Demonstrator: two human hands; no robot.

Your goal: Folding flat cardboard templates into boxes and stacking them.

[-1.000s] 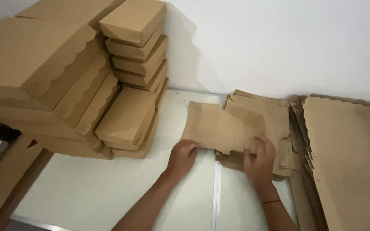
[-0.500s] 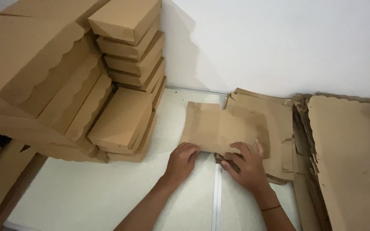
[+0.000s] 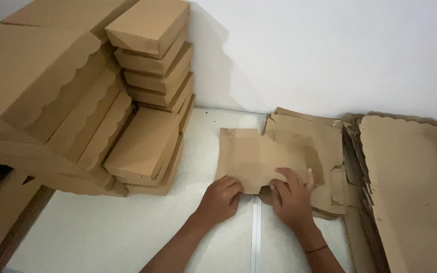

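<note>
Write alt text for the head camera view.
Two bare hands, left hand and right hand, press on a flat brown cardboard blank on a white table. Folded cardboard boxes are stacked at left, flat scalloped sheets piled at right.

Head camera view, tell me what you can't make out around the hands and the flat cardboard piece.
- Near edge of the flat cardboard piece: covered by the left hand and right hand.
- Fingertips of both hands: curled against the cardboard, so the grip is unclear.
- Pile of flat blanks: count hidden, sheets overlap.
- Scalloped sheets: cut off by the right and bottom edges.
- Stacked folded boxes: the left ones run out of frame.
</note>
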